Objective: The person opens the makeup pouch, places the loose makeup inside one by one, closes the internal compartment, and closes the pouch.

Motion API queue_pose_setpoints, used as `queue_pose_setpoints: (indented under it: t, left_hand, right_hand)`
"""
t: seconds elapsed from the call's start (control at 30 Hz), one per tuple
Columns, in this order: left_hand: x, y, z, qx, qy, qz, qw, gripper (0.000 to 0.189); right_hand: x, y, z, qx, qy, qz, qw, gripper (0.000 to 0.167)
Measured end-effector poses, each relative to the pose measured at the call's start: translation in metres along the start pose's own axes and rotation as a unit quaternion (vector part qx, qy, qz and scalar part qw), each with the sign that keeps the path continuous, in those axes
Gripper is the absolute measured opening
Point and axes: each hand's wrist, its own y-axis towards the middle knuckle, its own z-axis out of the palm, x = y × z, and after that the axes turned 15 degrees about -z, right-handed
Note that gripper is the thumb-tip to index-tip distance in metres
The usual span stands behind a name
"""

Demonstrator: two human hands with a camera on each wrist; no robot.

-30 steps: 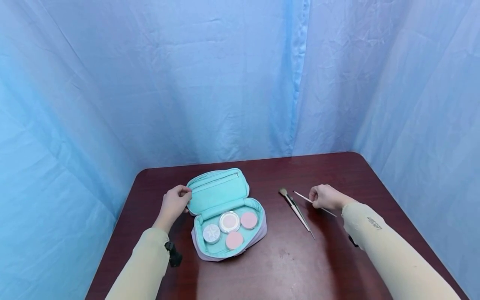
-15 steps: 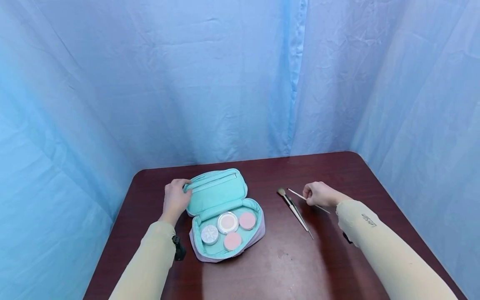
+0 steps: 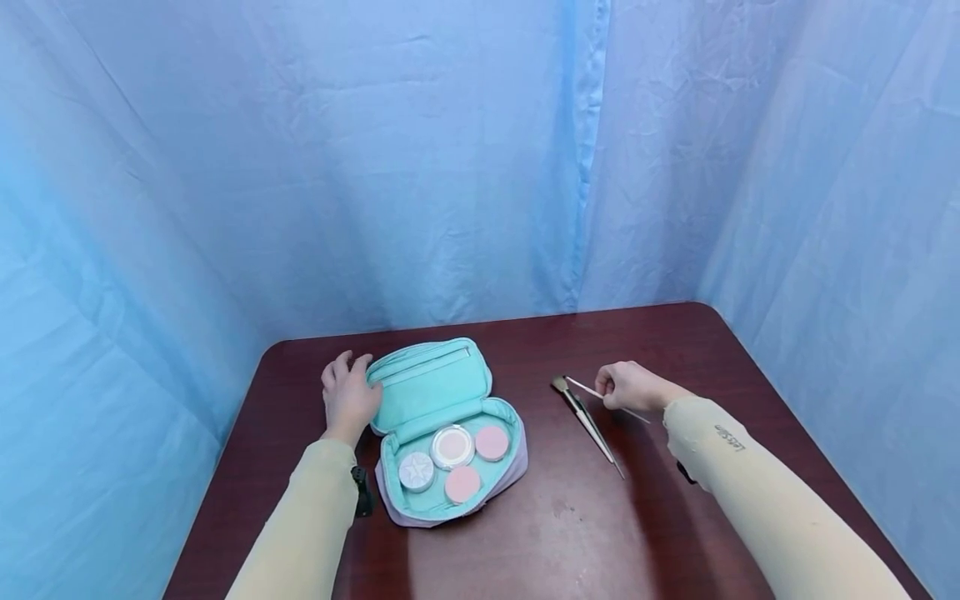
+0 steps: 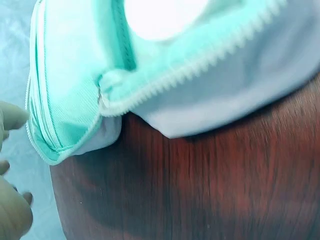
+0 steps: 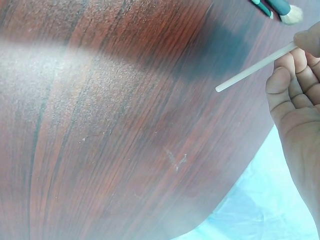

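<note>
A teal-lined makeup bag (image 3: 435, 387) lies unzipped, its lid folded back. Inside are a white round compact (image 3: 453, 447), two pink round compacts (image 3: 492, 443) and a silvery round case (image 3: 416, 472) with a star. My left hand (image 3: 350, 400) is at the lid's left edge, fingers loosely spread and holding nothing; the left wrist view shows its fingertips (image 4: 14, 116) beside the lid. My right hand (image 3: 628, 386) pinches a thin white makeup brush (image 3: 583, 387) mid-length, its far end overlapping the other brushes in the head view. The right wrist view shows its bare handle end (image 5: 255, 68).
A fluffy makeup brush (image 3: 592, 431) and a slim dark-green one lie side by side right of the bag on the dark red wooden table (image 3: 540, 550). Blue curtains (image 3: 450, 167) surround the table's back and sides.
My right hand has moved left with the thin brush, toward the two lying brushes. My left hand has let go of the lid's edge and its fingers have spread.
</note>
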Motion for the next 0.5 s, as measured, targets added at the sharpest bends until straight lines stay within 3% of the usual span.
queue_pose_setpoints:
  t: [0.13, 0.23, 0.5]
  left_hand:
    - [0.002, 0.0, -0.001, 0.033, -0.043, -0.06, 0.9967, 0.066]
    - [0.005, 0.001, -0.001, 0.062, -0.075, -0.086, 0.9915, 0.073]
    - [0.01, 0.006, 0.005, 0.079, -0.101, -0.082, 0.9883, 0.07]
  right_hand:
    - [0.002, 0.001, 0.001, 0.0, 0.009, -0.001, 1.0, 0.01]
    - [0.004, 0.001, 0.001, 0.001, 0.009, 0.0, 1.0, 0.01]
    - [0.004, 0.002, -0.001, 0.003, 0.01, 0.003, 0.9999, 0.011]
